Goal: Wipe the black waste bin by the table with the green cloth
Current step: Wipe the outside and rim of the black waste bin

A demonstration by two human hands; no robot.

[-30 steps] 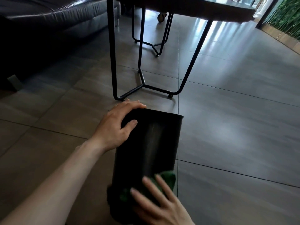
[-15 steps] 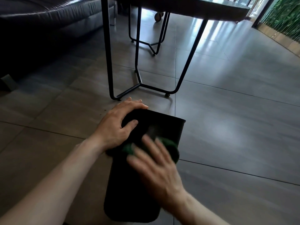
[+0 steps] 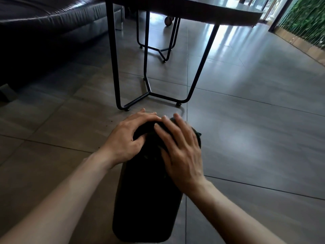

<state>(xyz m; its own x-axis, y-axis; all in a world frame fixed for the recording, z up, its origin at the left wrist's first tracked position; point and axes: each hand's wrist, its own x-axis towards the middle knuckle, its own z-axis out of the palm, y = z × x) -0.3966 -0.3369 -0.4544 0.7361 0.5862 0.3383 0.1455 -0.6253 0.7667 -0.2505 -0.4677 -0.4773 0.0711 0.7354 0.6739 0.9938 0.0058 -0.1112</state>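
At the lower centre of the frame one black waste bin (image 3: 147, 205) lies on its side on the tiled floor (image 3: 255, 138), its closed base toward the bottom edge and its far end pointing up the frame. Both of the person's hands sit on that far end. The left hand (image 3: 128, 138) curls over the bin's upper left corner, fingers wrapped over the edge and thumb on the near face, gripping it. The right hand (image 3: 181, 148) lies flat with its fingers spread and straight, pressing down on the green cloth (image 3: 197, 138); only a dark sliver of the cloth shows past the hand's right side, and the rest is covered by the palm. The two hands are just beside each other, fingertips nearly meeting at the bin's far edge. Two bare forearms run in from the bottom corners.

Just above the hands, near the bin, stands one table (image 3: 202, 13) with a dark top across the upper centre, carried on two black wire leg frames; the nearer frame's foot stands close to the fingertips. One dark leather sofa (image 3: 49, 20) fills the upper left. One small castor wheel (image 3: 168, 20) shows behind the table legs. Green foliage (image 3: 306, 20) lines the upper right edge.
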